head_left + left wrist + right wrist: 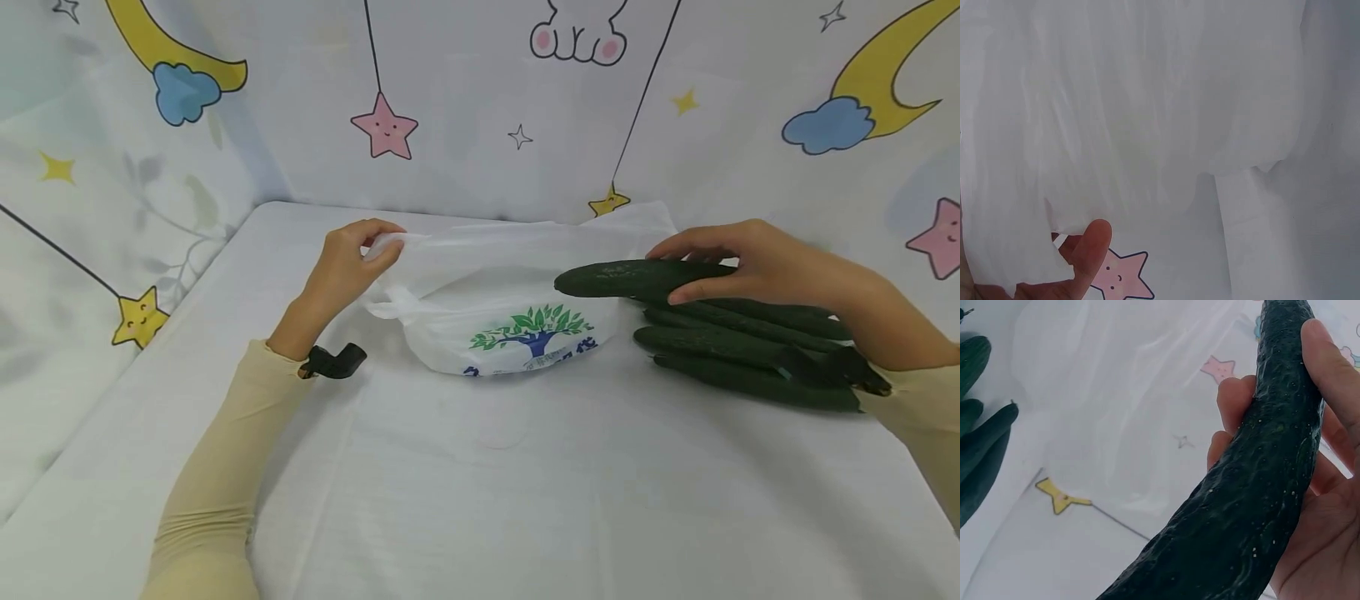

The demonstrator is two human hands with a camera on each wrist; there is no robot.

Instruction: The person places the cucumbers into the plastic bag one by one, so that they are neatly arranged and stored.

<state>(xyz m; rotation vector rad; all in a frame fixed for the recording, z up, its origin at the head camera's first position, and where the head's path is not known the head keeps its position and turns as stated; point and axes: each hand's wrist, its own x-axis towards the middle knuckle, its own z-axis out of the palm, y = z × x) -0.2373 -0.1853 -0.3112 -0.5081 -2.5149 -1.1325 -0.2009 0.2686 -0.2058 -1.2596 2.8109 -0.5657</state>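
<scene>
A white plastic bag [450,329] with a printed green and blue tree lies on the table, its mouth spread toward the back. My left hand [348,262] pinches the bag's left handle edge between thumb and fingers; the left wrist view shows the thumb [1094,250] against the thin plastic. In my right hand [750,258] a dark green cucumber [615,277] is gripped from above, thumb on the near side. Its free end points left, over the right part of the bag. The right wrist view shows the same cucumber [1241,487] with fingers wrapped round it.
Several more cucumbers [720,346] lie in a pile on the right of the white-covered table [480,483], under my right forearm. Behind the table hangs a white cloth [457,92] printed with moons, stars and clouds. Each wrist carries a black strap mount [337,361].
</scene>
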